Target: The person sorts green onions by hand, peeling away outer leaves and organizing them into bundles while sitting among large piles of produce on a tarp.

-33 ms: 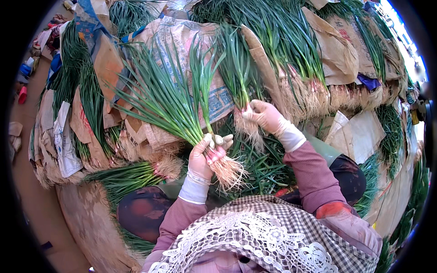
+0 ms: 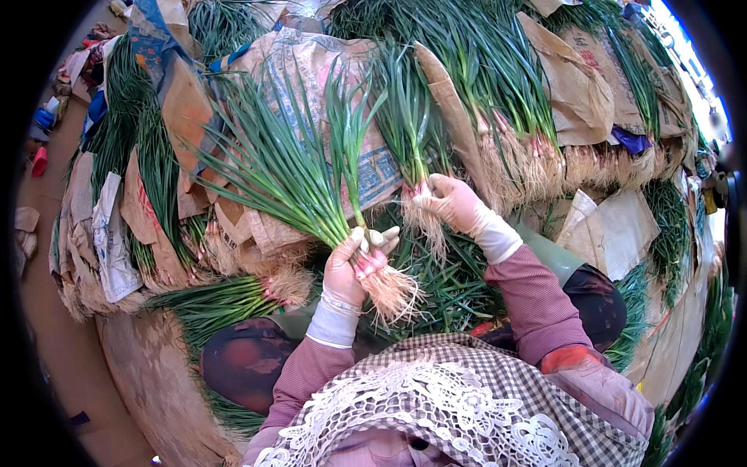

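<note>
In the middle, my gloved left hand is closed around a bunch of green onions. Their long green leaves fan out to the far left, and pale pink bulbs with shaggy roots hang out on the near right side. To the right of it, my gloved right hand pinches the white base of a second, smaller group of green onions. Those leaves point away from me and their roots dangle beneath the fingers. The right fingertips are partly hidden among the stems.
Printed woven sacks lie under the leaves. Rows of rooted green onions are stacked at the far right, with more at the left. A loose bundle rests by my left knee. Loose leaves cover the space between my legs.
My right hand and the stems at its fingertips have shifted very slightly. My left hand keeps its place with its bunch.
</note>
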The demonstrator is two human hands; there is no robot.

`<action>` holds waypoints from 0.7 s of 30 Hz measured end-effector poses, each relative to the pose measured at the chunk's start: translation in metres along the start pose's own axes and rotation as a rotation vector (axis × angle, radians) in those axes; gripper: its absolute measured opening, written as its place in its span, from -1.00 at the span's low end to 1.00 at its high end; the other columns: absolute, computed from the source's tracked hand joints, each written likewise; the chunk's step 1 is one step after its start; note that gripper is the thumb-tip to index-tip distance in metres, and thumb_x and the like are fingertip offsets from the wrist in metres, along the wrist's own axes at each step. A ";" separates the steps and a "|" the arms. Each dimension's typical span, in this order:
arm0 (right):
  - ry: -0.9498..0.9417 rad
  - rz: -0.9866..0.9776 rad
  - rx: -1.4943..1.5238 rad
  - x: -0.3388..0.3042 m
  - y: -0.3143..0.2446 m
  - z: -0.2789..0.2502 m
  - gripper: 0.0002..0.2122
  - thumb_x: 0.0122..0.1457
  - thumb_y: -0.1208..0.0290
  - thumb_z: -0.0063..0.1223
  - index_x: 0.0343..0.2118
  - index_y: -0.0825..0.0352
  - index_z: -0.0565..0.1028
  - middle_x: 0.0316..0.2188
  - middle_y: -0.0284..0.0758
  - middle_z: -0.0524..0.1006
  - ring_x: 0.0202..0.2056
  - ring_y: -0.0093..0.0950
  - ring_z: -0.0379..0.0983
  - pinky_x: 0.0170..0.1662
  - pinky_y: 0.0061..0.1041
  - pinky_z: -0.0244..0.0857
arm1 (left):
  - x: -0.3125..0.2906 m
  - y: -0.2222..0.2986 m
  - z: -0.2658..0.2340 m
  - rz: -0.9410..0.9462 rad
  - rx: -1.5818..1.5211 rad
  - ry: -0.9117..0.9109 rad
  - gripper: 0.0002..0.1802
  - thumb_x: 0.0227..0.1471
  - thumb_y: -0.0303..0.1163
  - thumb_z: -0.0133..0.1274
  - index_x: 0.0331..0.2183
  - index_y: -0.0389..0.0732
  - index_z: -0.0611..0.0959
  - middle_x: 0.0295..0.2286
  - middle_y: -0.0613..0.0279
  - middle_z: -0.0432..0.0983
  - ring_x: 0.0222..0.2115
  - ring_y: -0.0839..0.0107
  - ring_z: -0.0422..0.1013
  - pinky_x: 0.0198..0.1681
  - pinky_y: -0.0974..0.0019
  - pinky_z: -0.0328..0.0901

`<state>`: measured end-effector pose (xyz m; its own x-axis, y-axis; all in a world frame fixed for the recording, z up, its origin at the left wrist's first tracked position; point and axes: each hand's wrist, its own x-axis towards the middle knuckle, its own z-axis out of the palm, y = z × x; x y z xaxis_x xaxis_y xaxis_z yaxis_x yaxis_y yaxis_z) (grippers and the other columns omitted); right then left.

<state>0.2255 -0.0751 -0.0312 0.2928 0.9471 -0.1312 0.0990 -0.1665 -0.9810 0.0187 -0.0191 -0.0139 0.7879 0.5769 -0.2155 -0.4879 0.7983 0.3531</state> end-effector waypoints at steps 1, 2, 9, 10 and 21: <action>0.043 -0.005 -0.215 -0.005 -0.007 0.005 -0.71 -0.09 0.22 0.07 -0.46 0.36 0.36 -0.60 -0.33 0.42 -0.54 -0.56 0.34 -0.44 -0.57 0.21 | -0.001 0.001 0.002 0.024 0.057 0.053 -0.74 -0.03 -0.35 -0.20 -0.47 -0.40 0.45 -0.37 -0.12 0.39 -0.37 0.24 0.36 -0.22 0.28 0.25; 0.033 0.030 -0.489 -0.013 -0.027 0.012 -0.72 -0.11 0.22 0.07 -0.44 0.34 0.36 -0.59 -0.30 0.41 -0.53 -0.50 0.34 -0.42 -0.55 0.22 | -0.001 0.001 -0.007 0.008 0.062 0.076 -0.72 -0.02 -0.36 -0.20 -0.45 -0.43 0.44 -0.37 -0.13 0.39 -0.32 0.18 0.33 -0.17 0.22 0.21; -0.747 0.095 -0.271 -0.023 0.010 0.022 -0.63 -0.05 0.03 -0.10 -0.43 0.30 0.41 -0.50 -0.41 0.45 -0.53 -0.57 0.30 -0.45 -0.58 0.22 | -0.001 -0.010 -0.015 -0.048 -0.027 0.135 -0.76 -0.03 -0.35 -0.16 -0.46 -0.36 0.44 -0.46 0.08 0.40 -0.30 0.16 0.31 -0.07 0.12 0.13; -0.648 0.284 -0.063 -0.015 0.013 0.020 -0.59 -0.01 -0.01 -0.19 -0.40 0.31 0.41 -0.49 -0.41 0.44 -0.53 -0.61 0.27 -0.47 -0.61 0.18 | -0.003 -0.009 -0.012 -0.040 -0.027 0.089 -0.77 -0.03 -0.34 -0.17 -0.47 -0.34 0.44 -0.48 0.10 0.39 -0.30 0.16 0.30 -0.07 0.11 0.12; -0.319 0.292 -0.857 0.022 -0.011 0.096 -0.75 -0.04 0.29 -0.20 -0.33 0.21 0.47 -0.36 -0.21 0.46 -0.30 -0.26 0.39 -0.26 -0.41 0.25 | -0.007 -0.003 -0.033 -0.050 0.121 0.108 -0.77 -0.03 -0.25 -0.19 -0.58 -0.18 0.33 -0.55 0.24 0.32 -0.34 0.27 0.25 -0.34 0.23 0.22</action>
<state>0.1396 -0.0261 -0.0371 0.1558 0.8455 -0.5107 0.7621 -0.4319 -0.4824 0.0020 -0.0200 -0.0431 0.7617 0.5577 -0.3298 -0.3955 0.8034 0.4452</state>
